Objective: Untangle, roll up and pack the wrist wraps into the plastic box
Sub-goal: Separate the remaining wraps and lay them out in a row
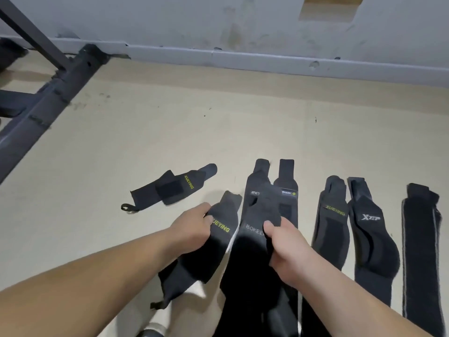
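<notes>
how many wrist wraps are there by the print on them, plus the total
XUEYING wraps: 3
BOKEER wrap: 1
XTEP wrap: 1
wraps with partly hidden print: 2
grey-edged wrap, no print showing: 1
Total: 8

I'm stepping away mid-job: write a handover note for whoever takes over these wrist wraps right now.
Left hand grips the black fabric wrist wrap lettered XUEYING in yellow; right hand grips the black BOKEER-lettered wrap.
Five more black wraps lie flat in a row on the beige floor; one folded wrap lies apart, left.
Done: mostly untangled.
Left: rolling, packing; plastic box not in view.
</notes>
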